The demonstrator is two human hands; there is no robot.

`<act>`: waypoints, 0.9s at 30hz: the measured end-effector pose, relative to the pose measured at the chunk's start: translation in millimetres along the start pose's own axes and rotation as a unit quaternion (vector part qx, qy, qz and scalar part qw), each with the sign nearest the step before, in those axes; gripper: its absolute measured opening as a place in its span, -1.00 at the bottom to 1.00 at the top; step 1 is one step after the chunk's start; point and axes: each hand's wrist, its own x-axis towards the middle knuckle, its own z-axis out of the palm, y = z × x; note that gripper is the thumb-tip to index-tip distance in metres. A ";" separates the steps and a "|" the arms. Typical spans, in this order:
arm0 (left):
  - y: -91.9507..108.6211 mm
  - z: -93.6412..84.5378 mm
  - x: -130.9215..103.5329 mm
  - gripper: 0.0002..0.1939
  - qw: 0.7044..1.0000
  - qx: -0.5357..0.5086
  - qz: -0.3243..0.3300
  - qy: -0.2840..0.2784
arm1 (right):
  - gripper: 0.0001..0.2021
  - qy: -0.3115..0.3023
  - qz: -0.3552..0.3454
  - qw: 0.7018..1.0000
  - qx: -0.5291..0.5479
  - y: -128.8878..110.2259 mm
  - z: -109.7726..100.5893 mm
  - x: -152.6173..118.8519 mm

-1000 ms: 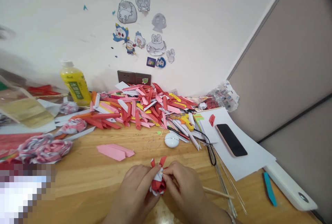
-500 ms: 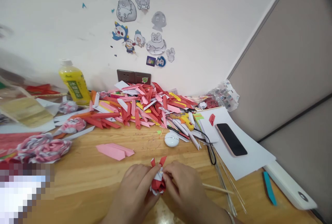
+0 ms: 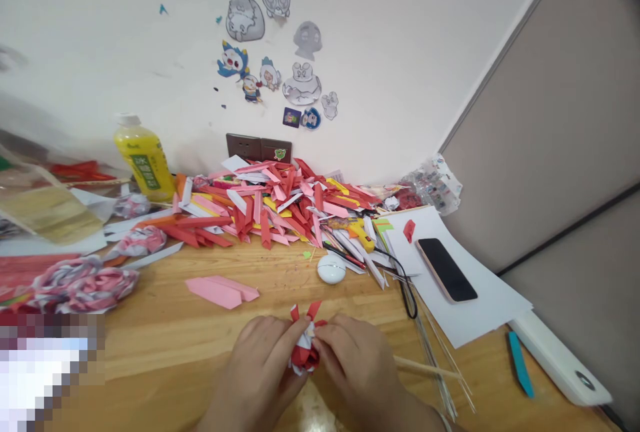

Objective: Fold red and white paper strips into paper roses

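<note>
Over the wooden table [image 3: 150, 345], one red-and-white paper piece [image 3: 303, 352] is being pinched by the closed-in fingertips of the left hand [image 3: 263, 359] and the right hand [image 3: 357, 355]; a red tip [image 3: 321, 323], earlier unseen, is being exposed beside the right hand. Farther off, two pink strips [image 3: 219, 291], one white rounded case [image 3: 331, 270] and one phone [image 3: 447, 270] are being supported, while two socket panels [image 3: 259, 147] are being partly blocked by the paper heap [image 3: 280, 202]

Bright, soft light leaves glare [image 3: 317, 415] on the wooden table [image 3: 165, 352] below the fingers [image 3: 333, 339], with blocky pixelation [image 3: 43, 379] far to their lower left.
</note>
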 end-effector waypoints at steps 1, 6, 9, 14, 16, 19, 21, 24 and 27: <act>0.1 -0.4 0.4 -0.76 1.000 0.001 0.002 0.001 | -0.64 0.005 -0.002 1.000 -0.006 -0.3 0.3 -0.1; -0.4 -1.5 0.9 -0.78 1.000 0.000 0.013 0.006 | -0.59 0.004 0.000 1.000 -0.014 -0.6 2.0 0.3; -0.6 -1.2 0.0 -0.79 1.000 -0.001 0.012 0.009 | -0.60 0.006 -0.007 1.000 -0.015 -0.2 1.8 0.8; 0.1 -1.3 1.1 -0.78 1.000 0.001 0.009 0.015 | -0.64 0.012 -0.005 1.000 -0.012 0.6 1.8 0.1; 0.3 -1.8 2.1 -0.79 1.000 0.004 0.011 0.012 | -0.64 0.016 -0.009 1.000 -0.014 0.5 1.8 0.2; 0.2 -2.2 2.7 -0.79 1.000 0.007 0.013 0.016 | -0.65 0.021 -0.023 0.999 -0.028 0.3 1.5 0.7; 0.3 -2.3 2.9 -0.79 1.000 0.007 0.015 0.018 | -0.66 0.022 -0.030 0.999 -0.037 0.4 1.5 0.3; 1.3 -3.3 4.0 -0.80 1.000 0.010 0.019 0.013 | -0.65 0.006 -0.027 0.999 -0.043 1.2 2.1 -1.8; 2.6 -4.6 5.4 -0.81 1.000 0.013 0.024 0.006 | -0.63 -0.015 -0.021 0.999 -0.047 1.9 3.0 -3.3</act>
